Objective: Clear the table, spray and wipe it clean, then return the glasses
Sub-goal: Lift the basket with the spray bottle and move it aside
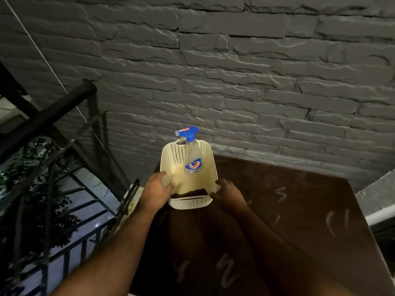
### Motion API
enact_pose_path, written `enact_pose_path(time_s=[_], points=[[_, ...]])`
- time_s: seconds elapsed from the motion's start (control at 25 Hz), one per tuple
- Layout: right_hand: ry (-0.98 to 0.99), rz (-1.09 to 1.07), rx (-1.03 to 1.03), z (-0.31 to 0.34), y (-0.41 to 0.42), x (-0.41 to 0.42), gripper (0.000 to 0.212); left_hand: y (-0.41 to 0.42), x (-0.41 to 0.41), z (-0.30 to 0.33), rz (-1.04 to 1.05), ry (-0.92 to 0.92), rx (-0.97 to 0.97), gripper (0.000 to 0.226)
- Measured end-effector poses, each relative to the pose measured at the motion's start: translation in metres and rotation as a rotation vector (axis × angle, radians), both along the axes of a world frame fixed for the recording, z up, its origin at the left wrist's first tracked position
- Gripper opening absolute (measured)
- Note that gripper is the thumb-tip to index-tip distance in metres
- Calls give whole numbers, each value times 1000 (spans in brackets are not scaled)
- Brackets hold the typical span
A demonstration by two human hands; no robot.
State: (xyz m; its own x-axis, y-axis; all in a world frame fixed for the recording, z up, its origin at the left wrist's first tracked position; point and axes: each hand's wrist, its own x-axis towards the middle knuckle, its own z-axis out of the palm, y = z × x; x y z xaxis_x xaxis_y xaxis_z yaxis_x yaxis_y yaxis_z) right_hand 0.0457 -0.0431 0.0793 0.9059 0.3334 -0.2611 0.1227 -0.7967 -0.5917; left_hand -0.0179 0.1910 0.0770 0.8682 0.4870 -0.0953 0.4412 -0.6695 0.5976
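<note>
The basket [188,167] is gripped from both sides. The left hand [157,190] is wrapped round the near-left rim, thumb hooked inside over the edge, fingers curled on the outer wall. The right hand [229,192] is clamped on the near-right corner, fingers bent over the rim, though it's pretty dark on that side so the exact finger placement can't be made out. Between the two hands, a dark cloth [188,193] is tucked along the basket's near wall, just beside the left thumb. Further out, a spray bottle [192,155] is leaned against the far wall, blue trigger head poking above the rim, well apart from either hand. The basket is seen at the far-left corner of a brown table [299,210], near the grey stone wall [235,71]. A black railing [53,178] is seen off to the left.
</note>
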Motion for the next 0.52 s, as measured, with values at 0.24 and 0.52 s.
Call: enact_pose_path(time_s=[0.24, 0.52], points=[[93, -159, 92, -15, 10, 22, 59, 12, 15, -23, 115, 83, -133, 72], [217, -291, 188, -25, 30, 37, 61, 40, 38, -104, 290, 112, -462, 99]])
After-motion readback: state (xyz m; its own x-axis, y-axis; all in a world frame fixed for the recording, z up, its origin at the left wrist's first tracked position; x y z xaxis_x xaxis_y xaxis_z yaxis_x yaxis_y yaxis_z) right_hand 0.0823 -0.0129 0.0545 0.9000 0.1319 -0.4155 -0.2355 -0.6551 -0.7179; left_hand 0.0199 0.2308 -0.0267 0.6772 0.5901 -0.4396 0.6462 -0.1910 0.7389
